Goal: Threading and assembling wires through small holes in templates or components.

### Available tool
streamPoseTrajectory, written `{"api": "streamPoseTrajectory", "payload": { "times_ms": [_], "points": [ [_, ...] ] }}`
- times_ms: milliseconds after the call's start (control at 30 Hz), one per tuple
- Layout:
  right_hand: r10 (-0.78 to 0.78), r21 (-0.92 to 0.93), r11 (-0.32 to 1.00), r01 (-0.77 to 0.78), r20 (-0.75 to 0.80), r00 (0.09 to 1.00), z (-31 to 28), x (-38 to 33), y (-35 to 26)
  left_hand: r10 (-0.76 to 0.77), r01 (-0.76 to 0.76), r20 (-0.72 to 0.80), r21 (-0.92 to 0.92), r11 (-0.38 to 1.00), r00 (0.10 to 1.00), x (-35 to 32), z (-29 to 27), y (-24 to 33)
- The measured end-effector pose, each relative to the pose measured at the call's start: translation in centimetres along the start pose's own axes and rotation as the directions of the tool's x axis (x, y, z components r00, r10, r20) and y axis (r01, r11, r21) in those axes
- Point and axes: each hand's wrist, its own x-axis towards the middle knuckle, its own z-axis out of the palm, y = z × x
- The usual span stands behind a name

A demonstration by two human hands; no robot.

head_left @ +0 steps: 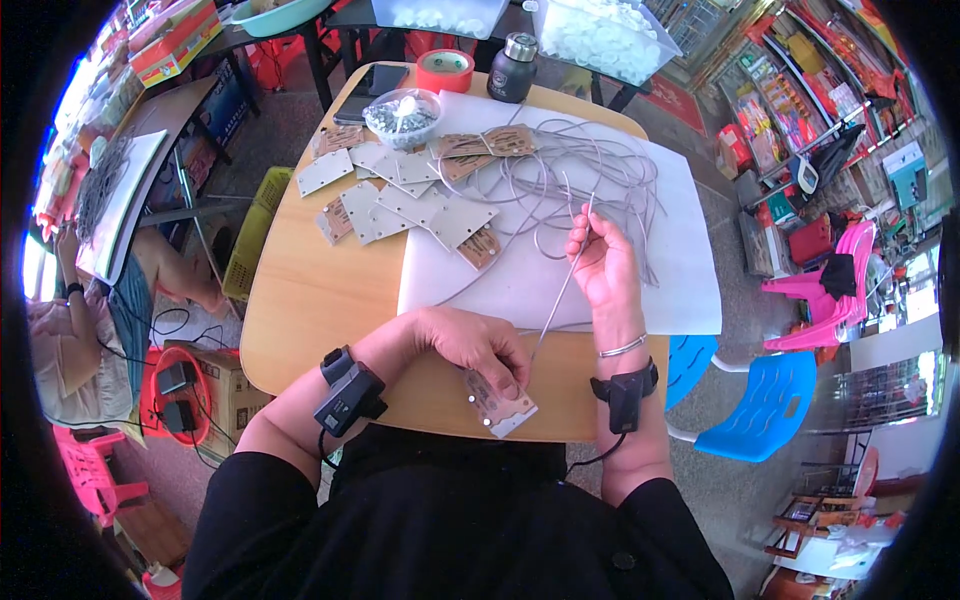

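My left hand (478, 345), low over the table's near edge, pinches a small printed card (494, 408) with a white tip. A thin grey cord (556, 308) runs from beside that card up to my right hand (604, 262), whose curled fingers grip it, its tip sticking up above them. Beyond my hands, more grey cords (600, 165) lie in loose loops on a white sheet (670, 290). A pile of cards (385, 200), some grey side up with holes and some printed side up, spreads to the left of the loops.
On the wooden table (300, 300) stand a clear bowl (402, 122) of small dark pieces, a red tape roll (444, 72), a black bottle (512, 70) and a phone (370, 95). A blue chair (760, 410) is at right. Another person (90, 340) sits at left.
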Motion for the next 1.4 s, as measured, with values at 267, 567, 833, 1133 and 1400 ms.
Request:
{"api": "streamPoseTrajectory", "payload": {
  "times_ms": [267,567,833,1133,1400],
  "points": [
    [0.044,-0.002,0.999,-0.044,0.065,0.997,-0.7,0.1,-0.2,0.102,-0.196,-0.319,-0.278,0.94,0.942,-0.8,-0.5,-0.4],
    [-0.046,-0.147,0.988,0.051,0.037,0.998,-0.4,0.1,-0.1,0.19,-0.412,-0.781,-0.094,0.906,0.595,-0.8,-1.2,-0.4],
    [0.057,-0.646,0.761,0.066,0.168,0.984,2.9,-2.4,1.2,-0.001,-0.54,-0.973,-0.13,0.832,0.233,-0.9,-2.2,-0.5],
    [-0.002,-0.672,0.722,0.164,0.235,0.972,4.2,-3.5,1.7,0.048,-0.57,-0.948,-0.147,0.808,0.313,-0.7,-2.1,-0.6],
    [-0.015,-0.745,0.61,0.27,0.33,0.944,3.5,-3.1,1.6,0.04,-0.5,-0.937,-0.149,0.853,0.348,-1.1,-2.0,-0.5]
  ]
}}
